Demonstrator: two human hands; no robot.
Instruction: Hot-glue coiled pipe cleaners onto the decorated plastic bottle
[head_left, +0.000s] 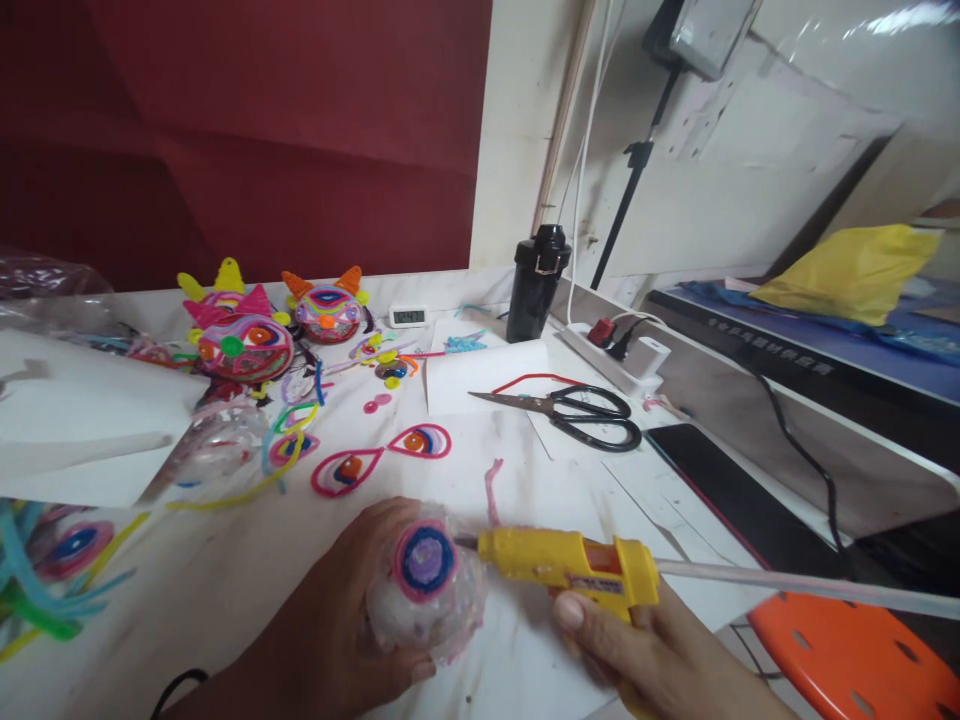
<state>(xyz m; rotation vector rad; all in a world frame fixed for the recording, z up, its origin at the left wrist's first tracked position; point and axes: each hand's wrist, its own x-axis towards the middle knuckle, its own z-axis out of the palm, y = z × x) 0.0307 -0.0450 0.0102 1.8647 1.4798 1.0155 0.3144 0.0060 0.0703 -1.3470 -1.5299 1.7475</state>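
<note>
My left hand (330, 610) is wrapped round a clear plastic ball (409, 625) with a coiled pipe-cleaner disc (426, 560) in pink, blue and purple on its upper side. In my right hand (637, 635) is a yellow hot glue gun (536, 558), with a long translucent glue stick (795, 582) running out of its back. The gun's nozzle points left and reaches the disc's right edge; whether it touches cannot be made out. Just beyond the ball lie two pink teardrop eye shapes (347, 472) made of pipe cleaner.
Black-handled scissors (592, 415) lie on white paper (487, 375). Several decorated balls (326, 310), a small digital clock (407, 316) and a black bottle (537, 285) stand along the back. A power strip (615, 360) and black phone-like slab (720, 490) are right; an orange stool (855, 650) is below.
</note>
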